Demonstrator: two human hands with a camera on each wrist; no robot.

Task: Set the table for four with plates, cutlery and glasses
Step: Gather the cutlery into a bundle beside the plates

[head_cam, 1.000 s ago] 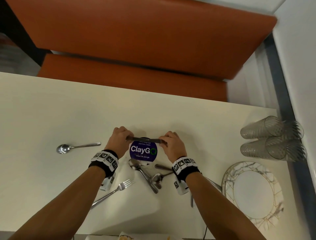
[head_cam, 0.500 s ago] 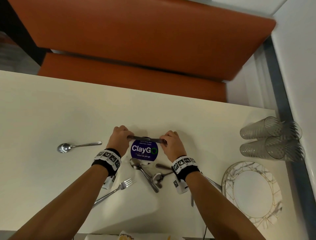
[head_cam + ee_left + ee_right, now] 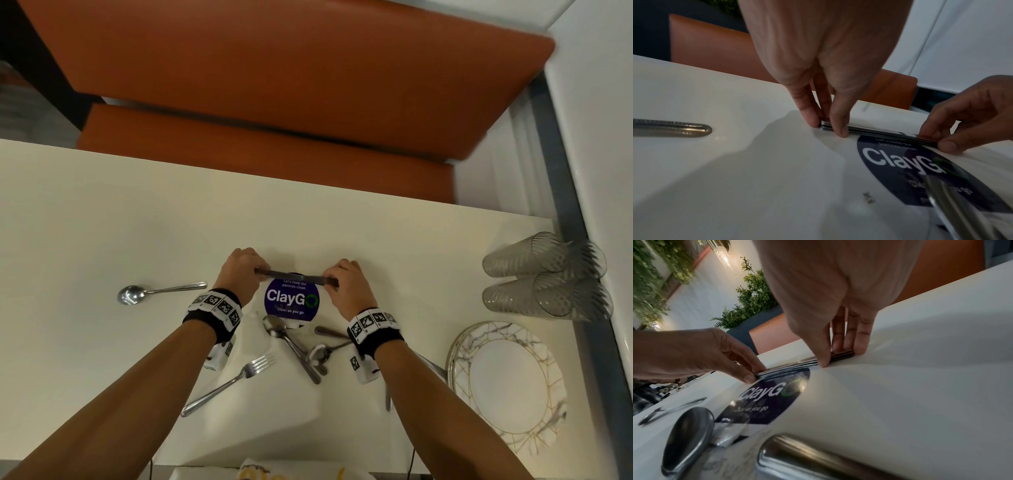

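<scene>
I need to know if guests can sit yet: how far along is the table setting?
Barely begun. One spoon lies apart at the left, perhaps placed. Both hands, left hand and right hand, pinch a bundle of knives. Left: plates stacked, glasses on their sides, fork and spoons loose.

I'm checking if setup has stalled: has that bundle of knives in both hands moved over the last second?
No. The knives lie along the far edge of the ClayGo sticker, pinched at each end by the left hand and right hand, as before.
</scene>
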